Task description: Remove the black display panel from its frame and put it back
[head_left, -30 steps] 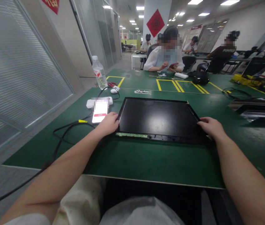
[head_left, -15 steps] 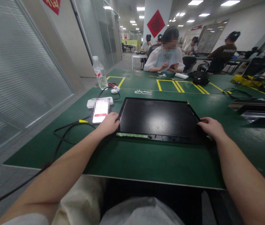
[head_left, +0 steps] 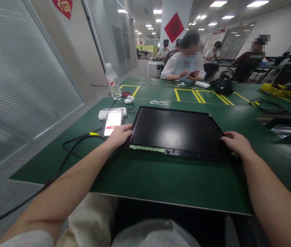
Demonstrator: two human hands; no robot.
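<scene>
A black flat display panel (head_left: 173,130) lies face up over the green table in front of me, its glossy screen reflecting a light. Along its near edge runs a green circuit strip (head_left: 148,148) on the left half. My left hand (head_left: 121,134) grips the panel's left edge, thumb on top. At the right edge, my right hand (head_left: 235,141) is closed on the frame in the same way. The fingers under the panel are hidden on both sides. Whether the panel rests fully on the table or is slightly raised I cannot tell.
Left of the panel, a lit phone (head_left: 113,120) leans on a white block, with a black cable (head_left: 69,151) curling beside it. Behind stand a water bottle (head_left: 113,82) and small white parts (head_left: 159,102). Metallic panels (head_left: 289,127) lie at right. Across the table sits a person (head_left: 184,65).
The whole view has shifted slightly, so things appear a little farther right. Both hands keep their hold on the panel's edges.
</scene>
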